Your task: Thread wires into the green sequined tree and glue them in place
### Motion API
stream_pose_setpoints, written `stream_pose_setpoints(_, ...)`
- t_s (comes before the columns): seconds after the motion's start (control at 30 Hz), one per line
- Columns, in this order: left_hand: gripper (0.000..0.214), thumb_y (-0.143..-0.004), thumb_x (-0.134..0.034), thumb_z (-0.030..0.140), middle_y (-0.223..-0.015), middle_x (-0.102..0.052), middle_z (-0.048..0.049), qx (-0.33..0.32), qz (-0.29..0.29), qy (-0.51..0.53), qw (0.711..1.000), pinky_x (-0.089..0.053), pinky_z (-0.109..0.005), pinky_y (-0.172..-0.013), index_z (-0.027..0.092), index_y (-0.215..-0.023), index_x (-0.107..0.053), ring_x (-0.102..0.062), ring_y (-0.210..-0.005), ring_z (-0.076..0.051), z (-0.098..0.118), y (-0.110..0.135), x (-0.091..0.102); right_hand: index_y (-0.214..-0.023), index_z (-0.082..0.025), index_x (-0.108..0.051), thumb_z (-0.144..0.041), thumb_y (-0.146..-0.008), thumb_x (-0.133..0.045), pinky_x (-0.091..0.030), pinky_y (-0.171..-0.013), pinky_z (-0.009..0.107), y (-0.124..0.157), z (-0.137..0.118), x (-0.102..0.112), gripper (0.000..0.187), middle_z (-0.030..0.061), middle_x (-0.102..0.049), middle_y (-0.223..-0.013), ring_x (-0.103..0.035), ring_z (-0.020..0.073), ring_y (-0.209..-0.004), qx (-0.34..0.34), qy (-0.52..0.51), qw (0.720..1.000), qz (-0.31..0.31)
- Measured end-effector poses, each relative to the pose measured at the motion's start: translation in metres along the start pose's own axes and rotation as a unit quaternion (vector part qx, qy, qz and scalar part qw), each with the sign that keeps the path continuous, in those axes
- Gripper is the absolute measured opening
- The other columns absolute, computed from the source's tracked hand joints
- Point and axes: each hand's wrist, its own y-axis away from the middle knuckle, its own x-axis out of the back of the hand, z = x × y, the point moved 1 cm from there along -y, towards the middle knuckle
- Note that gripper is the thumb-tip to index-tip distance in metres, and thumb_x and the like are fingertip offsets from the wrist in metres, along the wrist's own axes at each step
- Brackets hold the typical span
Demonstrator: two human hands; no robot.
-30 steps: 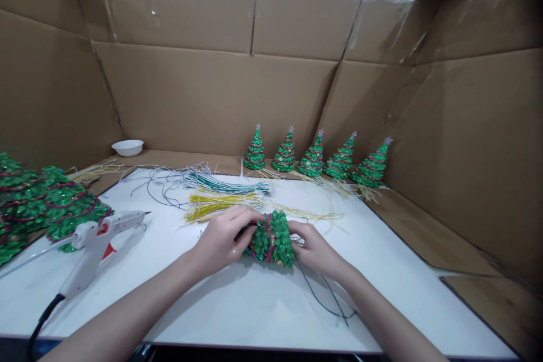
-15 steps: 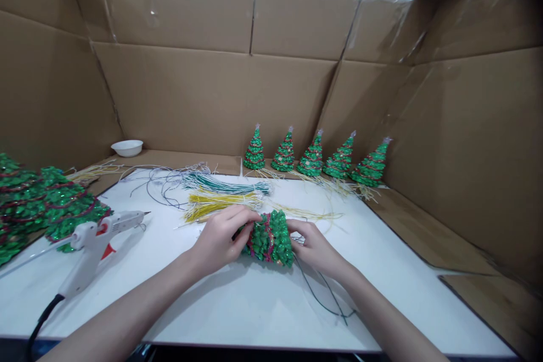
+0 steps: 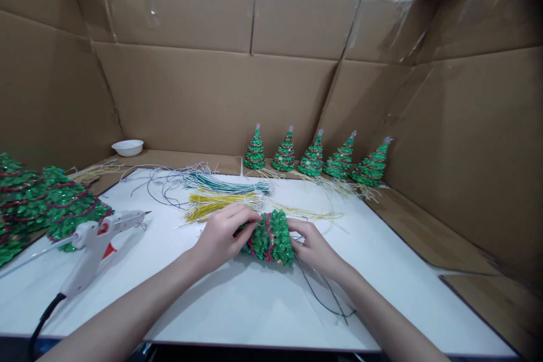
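A small green tinsel Christmas tree point(image 3: 275, 237) with red garland lies on its side above the white table, its wide base turned to the right. My left hand point(image 3: 223, 235) is closed around its narrower end, thumb and forefinger pinching at the foliage; the tip is hidden behind the hand. My right hand point(image 3: 311, 243) is at the base with fingers curled in toward the opening. Its fingertips are partly hidden, so what they pinch does not show. Thin dark green wires point(image 3: 316, 294) trail from the base and loop on the table under my right wrist.
A white hot glue gun point(image 3: 91, 243) lies at left beside larger tinsel trees point(image 3: 72, 198). Bundles of yellow wires point(image 3: 220, 203) and green wires point(image 3: 224, 184) lie beyond my hands. Several small finished-looking trees point(image 3: 311, 155) line the back. A white bowl point(image 3: 128, 148) stands back left; cardboard walls point(image 3: 203, 90) surround.
Almost nothing differs. Both hands keep their places on the tree, with only a very slight shift of the fingers.
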Motion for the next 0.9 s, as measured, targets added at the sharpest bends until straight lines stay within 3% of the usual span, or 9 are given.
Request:
stream_pose_setpoints(0.37,0.010,-0.091,-0.054,0.019,-0.080,-0.068,-0.0045,0.029,0.006,0.022,0.999,-0.050,-0.029,-0.071,0.018,-0.088,-0.064,-0.062,-0.077,-0.017,0.0000,-0.0017,-0.0033,-0.089,-0.018,-0.070,-0.018,-0.081,-0.051,-0.049,-0.086,0.036,-0.0006,0.0034,-0.0034,0.021,0.0079,-0.072,-0.095,-0.065,0.0238,-0.091,0.003,-0.018,1.000,0.002)
stream_pose_setpoints(0.63,0.011,-0.091,-0.054,0.015,-0.078,-0.068,-0.0031,0.030,0.022,0.018,0.999,-0.049,-0.027,-0.068,0.018,-0.088,-0.064,-0.061,-0.074,-0.016,-0.0018,-0.0006,-0.0024,-0.083,-0.018,-0.070,-0.018,-0.081,-0.050,-0.050,-0.083,0.036,0.0002,0.0012,-0.0028,0.020,0.0054,-0.072,-0.083,-0.064,0.0222,-0.080,0.000,-0.002,1.000,0.014)
stream_pose_setpoints(0.9,0.011,-0.089,-0.055,0.010,-0.078,-0.067,-0.0027,0.025,0.042,0.040,0.998,-0.049,-0.024,-0.066,0.017,-0.087,-0.063,-0.062,-0.072,-0.014,-0.0019,-0.0003,-0.0028,-0.083,-0.017,-0.070,-0.018,-0.081,-0.050,-0.050,-0.082,0.035,0.0010,0.0026,-0.0025,0.021,0.0058,-0.072,-0.082,-0.065,0.0233,-0.084,-0.003,0.005,1.000,0.016)
